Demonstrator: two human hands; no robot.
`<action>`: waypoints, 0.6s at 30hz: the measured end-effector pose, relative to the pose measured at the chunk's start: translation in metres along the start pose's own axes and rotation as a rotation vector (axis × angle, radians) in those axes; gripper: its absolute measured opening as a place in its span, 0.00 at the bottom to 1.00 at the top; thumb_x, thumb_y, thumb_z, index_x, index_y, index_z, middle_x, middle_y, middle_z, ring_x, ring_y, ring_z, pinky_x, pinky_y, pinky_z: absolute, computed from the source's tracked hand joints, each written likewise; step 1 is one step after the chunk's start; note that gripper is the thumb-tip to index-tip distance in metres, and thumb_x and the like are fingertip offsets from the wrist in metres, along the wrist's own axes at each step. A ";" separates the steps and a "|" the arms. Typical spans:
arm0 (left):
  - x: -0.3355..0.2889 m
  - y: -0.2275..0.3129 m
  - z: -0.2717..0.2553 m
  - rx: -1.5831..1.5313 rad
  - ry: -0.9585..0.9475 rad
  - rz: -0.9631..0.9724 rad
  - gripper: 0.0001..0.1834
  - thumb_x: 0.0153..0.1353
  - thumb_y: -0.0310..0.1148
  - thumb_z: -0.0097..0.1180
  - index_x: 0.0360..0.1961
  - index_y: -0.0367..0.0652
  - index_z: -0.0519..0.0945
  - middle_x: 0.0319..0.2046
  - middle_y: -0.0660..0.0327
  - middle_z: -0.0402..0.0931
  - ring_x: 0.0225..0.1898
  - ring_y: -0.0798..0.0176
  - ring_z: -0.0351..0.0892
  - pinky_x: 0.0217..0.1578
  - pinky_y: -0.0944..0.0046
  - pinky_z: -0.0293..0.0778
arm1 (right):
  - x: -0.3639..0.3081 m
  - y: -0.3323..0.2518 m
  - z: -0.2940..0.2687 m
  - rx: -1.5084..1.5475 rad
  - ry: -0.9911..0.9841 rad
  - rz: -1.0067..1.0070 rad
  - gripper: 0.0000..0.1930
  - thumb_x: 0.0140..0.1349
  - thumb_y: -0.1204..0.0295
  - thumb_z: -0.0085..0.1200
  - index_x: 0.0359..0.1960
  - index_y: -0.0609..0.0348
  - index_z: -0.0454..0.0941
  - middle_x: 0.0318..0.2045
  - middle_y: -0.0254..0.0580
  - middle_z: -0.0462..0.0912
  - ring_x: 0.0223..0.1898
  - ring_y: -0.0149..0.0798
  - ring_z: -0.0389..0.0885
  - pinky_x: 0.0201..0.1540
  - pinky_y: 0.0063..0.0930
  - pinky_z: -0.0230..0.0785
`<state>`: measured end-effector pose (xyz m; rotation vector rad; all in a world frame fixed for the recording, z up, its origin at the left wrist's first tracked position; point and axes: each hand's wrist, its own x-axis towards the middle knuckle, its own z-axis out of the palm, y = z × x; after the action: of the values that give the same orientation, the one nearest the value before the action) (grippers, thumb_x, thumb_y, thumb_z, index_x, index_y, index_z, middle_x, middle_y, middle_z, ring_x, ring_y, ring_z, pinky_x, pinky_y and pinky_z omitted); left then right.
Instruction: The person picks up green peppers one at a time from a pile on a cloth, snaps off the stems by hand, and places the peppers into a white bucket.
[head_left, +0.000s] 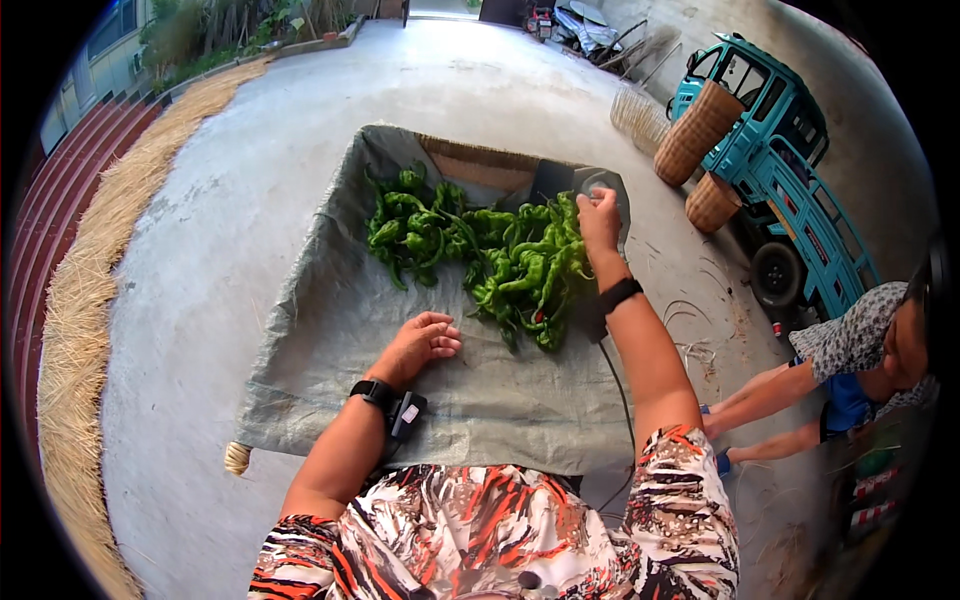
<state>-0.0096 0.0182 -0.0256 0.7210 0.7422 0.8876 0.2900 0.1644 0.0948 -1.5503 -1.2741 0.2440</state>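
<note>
Green peppers (530, 250), long and wrinkled, lie heaped on a grey-green woven sheet (330, 380) that lines a shallow, raised-edge tray in front of me. My left hand (425, 343) rests low over the sheet, left of the larger heap, its fingers loosely bent and apart with nothing in them. At the far right corner, beside the peppers, is my right hand (599, 215). Its thumb and fingers are pinched together, and whatever they hold is too small to tell. Just beyond those fingertips sits a small round greyish thing (597, 186). A dark flat panel (552, 180) stands near it.
Both wrists wear black bands, the left with a small device (407, 412). A cable (622, 385) runs down the tray's right side. Another person (850, 340) is bent over at right. Behind stand a teal three-wheeled truck (765, 120) and wicker baskets (700, 130). Straw (90, 300) lines the left.
</note>
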 end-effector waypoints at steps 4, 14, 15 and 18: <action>-0.002 0.000 -0.002 0.002 0.018 -0.003 0.12 0.62 0.28 0.46 0.46 0.38 0.68 0.35 0.58 0.75 0.33 0.67 0.77 0.37 0.69 0.76 | 0.036 -0.015 0.021 -0.231 -0.025 0.050 0.28 0.50 0.55 0.57 0.48 0.61 0.67 0.44 0.49 0.76 0.48 0.48 0.73 0.48 0.45 0.64; -0.003 -0.002 0.000 -0.023 0.057 -0.014 0.12 0.62 0.27 0.46 0.47 0.36 0.67 0.35 0.56 0.75 0.33 0.65 0.77 0.36 0.68 0.76 | 0.060 -0.014 0.078 -0.762 -0.178 0.256 0.53 0.43 0.44 0.59 0.66 0.59 0.45 0.56 0.54 0.68 0.56 0.51 0.67 0.57 0.49 0.50; -0.002 -0.001 0.003 -0.024 0.052 -0.019 0.11 0.63 0.27 0.45 0.46 0.36 0.68 0.36 0.56 0.75 0.33 0.65 0.77 0.37 0.69 0.75 | 0.062 -0.007 0.082 -0.805 -0.125 0.231 0.54 0.43 0.45 0.59 0.66 0.58 0.44 0.55 0.54 0.69 0.55 0.51 0.67 0.57 0.49 0.50; -0.005 -0.001 -0.002 -0.049 0.047 -0.006 0.11 0.63 0.27 0.44 0.46 0.37 0.68 0.36 0.56 0.75 0.34 0.65 0.77 0.38 0.68 0.75 | 0.061 -0.015 0.091 -0.822 -0.107 0.200 0.54 0.42 0.45 0.59 0.67 0.54 0.42 0.52 0.55 0.70 0.53 0.51 0.68 0.58 0.49 0.47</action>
<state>-0.0130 0.0136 -0.0256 0.6559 0.7611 0.9168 0.2423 0.2643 0.0960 -2.3922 -1.3839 -0.0968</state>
